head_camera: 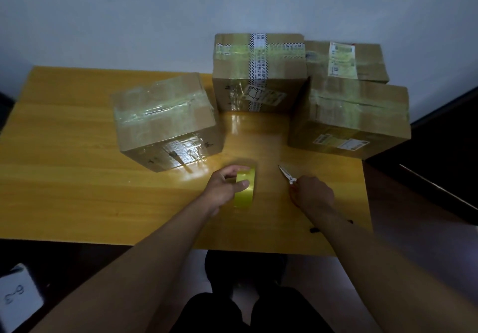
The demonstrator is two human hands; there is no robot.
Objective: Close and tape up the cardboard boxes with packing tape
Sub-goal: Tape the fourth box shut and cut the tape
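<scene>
At the far left of the wooden worktop (pixel 64 130) sits the left box (pixel 165 120), flaps down and glossy with clear tape across its top and front. Just in front of it the left hand (pixel 225 187) holds the roll of packing tape (pixel 245 190) standing on edge, fingers over the top and thumb on the near face: a firm, curled grip on the roll. Behind stands the tall middle box (pixel 258 71), closed and crossed with printed and clear tape. To the right the right hand (pixel 313 194) closes its grip round the handles of the scissors (pixel 287 176), blades pointing away toward the boxes and low over the worktop. Further right lie the right front box (pixel 354 120) and, behind it, the back box (pixel 346 61), both shut and taped. All four look sealed, so the step in hand is probably setting the tools down. To do it well, lay the roll flat so it cannot roll off, and rest the scissors shut, clear of the edge.
</scene>
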